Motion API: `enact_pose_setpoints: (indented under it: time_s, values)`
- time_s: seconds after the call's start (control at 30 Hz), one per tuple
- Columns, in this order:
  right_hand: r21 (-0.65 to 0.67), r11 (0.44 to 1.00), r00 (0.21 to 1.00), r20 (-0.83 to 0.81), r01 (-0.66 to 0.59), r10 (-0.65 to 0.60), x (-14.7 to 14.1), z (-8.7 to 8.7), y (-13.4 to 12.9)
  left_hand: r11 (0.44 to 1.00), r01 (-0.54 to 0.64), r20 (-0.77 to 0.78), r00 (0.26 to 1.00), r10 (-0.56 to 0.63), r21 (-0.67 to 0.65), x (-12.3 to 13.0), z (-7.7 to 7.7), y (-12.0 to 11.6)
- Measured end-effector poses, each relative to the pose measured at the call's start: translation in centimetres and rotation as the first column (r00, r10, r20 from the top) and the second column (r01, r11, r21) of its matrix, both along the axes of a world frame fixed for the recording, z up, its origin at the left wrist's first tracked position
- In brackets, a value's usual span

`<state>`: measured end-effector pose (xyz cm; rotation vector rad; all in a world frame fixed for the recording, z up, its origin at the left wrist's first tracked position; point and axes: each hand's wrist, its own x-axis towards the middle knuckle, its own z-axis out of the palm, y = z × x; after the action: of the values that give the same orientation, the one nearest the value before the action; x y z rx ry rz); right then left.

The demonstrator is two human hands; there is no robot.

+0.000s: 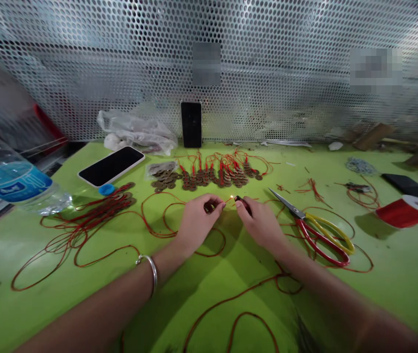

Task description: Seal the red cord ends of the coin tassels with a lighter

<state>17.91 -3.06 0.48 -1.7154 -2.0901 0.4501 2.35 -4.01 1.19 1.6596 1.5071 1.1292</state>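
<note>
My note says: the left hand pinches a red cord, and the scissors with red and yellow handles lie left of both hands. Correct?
No: in the head view, the scissors lie to the right of the right hand. The left hand does pinch a red cord.

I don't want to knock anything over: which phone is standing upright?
The back phone, by the perforated panel. The white-edged phone beside the blue cap lies flat; so does the dark phone-like slab near the red spool.

A shiny silver bangle (pixel 154 272), seemingly double-banded with a rounded end though blurred here, circles the left wrist (pixel 167 259), and both forearms (pixel 326 284) are bare.
</note>
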Motion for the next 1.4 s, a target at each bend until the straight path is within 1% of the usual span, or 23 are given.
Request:
enact_pose_setpoints:
  time_s: [0.33, 0.47, 0.63, 0.73, 0.8, 0.87, 0.93, 1.0, 1.07, 1.23, 1.33, 1.4]
  values:
    - [0.009, 1.0, 0.999, -0.034, -0.009, 0.01, 0.1, -0.1, 0.1, 1.0, 0.001, 0.013, 1.0, -0.001, 0.003, -0.2, 0.1, -0.1]
    - [0.032, 0.999, 0.995, -0.101, 0.003, 0.0, 0.3, 0.0, 0.1, 1.0, -0.025, -0.01, 1.0, 0.025, -0.008, -0.3, 0.0, 0.0]
    - [0.036, 0.999, 0.981, -0.193, 0.036, -0.028, 1.5, 0.7, 0.0, 0.998, -0.052, -0.037, 0.998, 0.051, -0.026, -0.5, -0.3, 0.3]
    - [0.017, 0.998, 0.97, -0.239, 0.06, -0.055, 2.7, 1.3, -0.1, 0.998, -0.064, -0.113, 0.992, 0.065, 0.015, -1.0, 0.3, 0.6]
    - [0.013, 0.997, 0.959, -0.274, 0.076, -0.069, 3.6, 1.7, 0.0, 0.993, -0.071, -0.207, 0.974, 0.089, 0.097, -1.6, 0.9, 0.9]
    - [0.014, 0.996, 0.953, -0.295, 0.083, -0.075, 4.4, 2.0, 0.2, 0.986, -0.044, -0.33, 0.939, 0.095, 0.159, -2.1, 1.5, 1.1]
    - [0.033, 0.995, 0.959, -0.271, 0.098, -0.085, 5.1, 2.2, 0.5, 0.986, 0.002, -0.431, 0.899, 0.071, 0.167, -2.4, 1.9, 1.3]
    - [0.065, 0.99, 0.97, -0.215, 0.127, -0.11, 5.6, 2.2, 0.9, 0.984, 0.022, -0.468, 0.881, 0.063, 0.176, -2.3, 2.0, 1.3]
    - [0.086, 0.985, 0.977, -0.169, 0.149, -0.133, 5.9, 2.0, 1.4, 0.979, 0.014, -0.461, 0.884, 0.082, 0.202, -2.0, 1.9, 1.2]
    - [0.068, 0.984, 0.982, -0.102, 0.166, -0.158, 6.1, 1.7, 1.8, 0.978, 0.011, -0.444, 0.892, 0.085, 0.208, -1.4, 1.7, 1.0]
    - [0.079, 0.984, 0.984, -0.086, 0.162, -0.155, 6.0, 1.9, 1.7, 0.972, 0.006, -0.437, 0.894, 0.1, 0.235, -1.8, 2.2, 1.3]
    - [0.089, 0.984, 0.986, -0.078, 0.155, -0.148, 6.0, 2.0, 1.7, 0.956, -0.033, -0.408, 0.9, 0.155, 0.29, -2.2, 2.9, 1.5]
